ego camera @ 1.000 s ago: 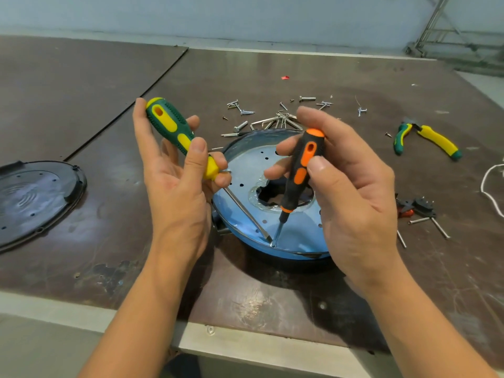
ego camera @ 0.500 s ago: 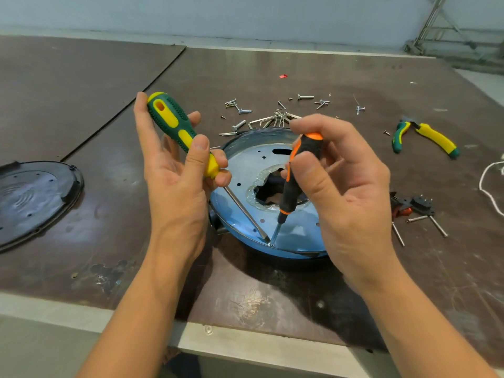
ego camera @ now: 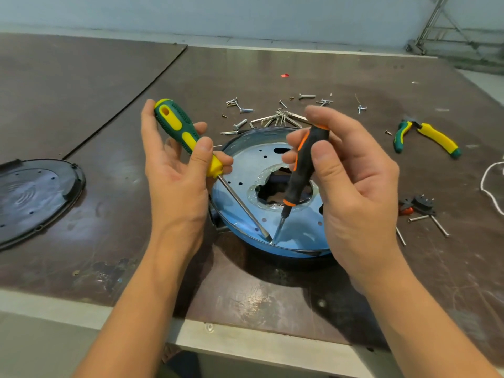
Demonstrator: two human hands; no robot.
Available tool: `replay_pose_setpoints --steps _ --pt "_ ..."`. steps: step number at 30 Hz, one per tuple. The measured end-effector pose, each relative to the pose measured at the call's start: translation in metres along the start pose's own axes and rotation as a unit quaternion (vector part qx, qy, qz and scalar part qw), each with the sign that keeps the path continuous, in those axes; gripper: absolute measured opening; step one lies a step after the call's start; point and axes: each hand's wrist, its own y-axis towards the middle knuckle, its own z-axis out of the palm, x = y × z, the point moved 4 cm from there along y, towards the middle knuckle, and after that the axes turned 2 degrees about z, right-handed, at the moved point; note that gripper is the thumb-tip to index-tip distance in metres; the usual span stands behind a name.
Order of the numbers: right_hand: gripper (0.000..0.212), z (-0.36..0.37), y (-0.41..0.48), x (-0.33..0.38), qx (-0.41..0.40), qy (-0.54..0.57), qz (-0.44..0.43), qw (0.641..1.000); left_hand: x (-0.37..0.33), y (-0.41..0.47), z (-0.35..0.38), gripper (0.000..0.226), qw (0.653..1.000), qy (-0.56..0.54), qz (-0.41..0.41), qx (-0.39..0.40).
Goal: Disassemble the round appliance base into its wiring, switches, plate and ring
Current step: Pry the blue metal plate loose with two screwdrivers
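The round appliance base (ego camera: 245, 165) lies in the middle of the table, a shiny metal plate under blue film with a ragged hole in its centre and a chrome ring round its rim. My left hand (ego camera: 174, 181) grips a green and yellow screwdriver (ego camera: 180, 132). My right hand (ego camera: 351, 186) pinches a slim black and orange screwdriver (ego camera: 302, 170). Both blades slant down and meet at the near rim of the plate (ego camera: 272, 241), where it joins the ring.
A black round cover (ego camera: 32, 197) lies at the far left. Loose screws and hex keys (ego camera: 272, 118) are scattered behind the base. Green and yellow pliers (ego camera: 428, 137) lie at the right, with a black switch part (ego camera: 417, 205), long screws and a white cord (ego camera: 491, 186).
My right hand has shifted its fingers on the black and orange screwdriver and tilted its handle a little. Both tips stay at the near rim. My left hand has barely moved.
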Motion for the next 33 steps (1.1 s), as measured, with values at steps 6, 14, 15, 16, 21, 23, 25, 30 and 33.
replay_pose_setpoints --steps 6,14,15,16,21,23,25,30,33 --pt "0.024 0.005 0.001 0.003 0.013 -0.008 -0.012 1.000 0.008 0.002 -0.005 0.074 0.998 0.060 -0.009 -0.028" --pt "0.032 0.008 -0.006 0.004 0.024 -0.041 -0.043 0.998 0.015 0.006 -0.005 0.070 0.994 0.108 -0.034 -0.013" --pt "0.031 0.010 -0.006 0.005 0.028 -0.047 -0.047 0.997 0.014 0.005 -0.004 0.067 0.993 0.110 -0.034 -0.010" --pt "0.029 0.011 -0.005 0.006 0.031 -0.058 -0.057 0.996 0.013 0.005 -0.003 0.066 0.993 0.110 -0.036 -0.011" --pt "0.035 0.009 -0.003 0.008 0.022 -0.069 -0.076 0.994 0.013 0.003 0.000 0.070 0.995 0.064 -0.066 -0.039" --pt "0.034 0.007 -0.004 0.007 0.019 -0.067 -0.069 0.995 0.014 0.003 -0.003 0.068 0.995 0.033 -0.079 -0.050" --pt "0.033 0.006 -0.005 0.006 0.022 -0.065 -0.060 0.996 0.016 0.002 -0.006 0.068 0.995 0.009 -0.087 -0.051" --pt "0.034 0.005 -0.005 0.006 0.021 -0.054 -0.063 0.996 0.017 0.000 -0.009 0.065 0.995 -0.014 -0.085 -0.051" --pt "0.037 0.004 -0.005 0.004 0.031 -0.013 -0.056 0.998 0.017 0.000 -0.009 0.067 0.995 -0.027 -0.085 -0.054"
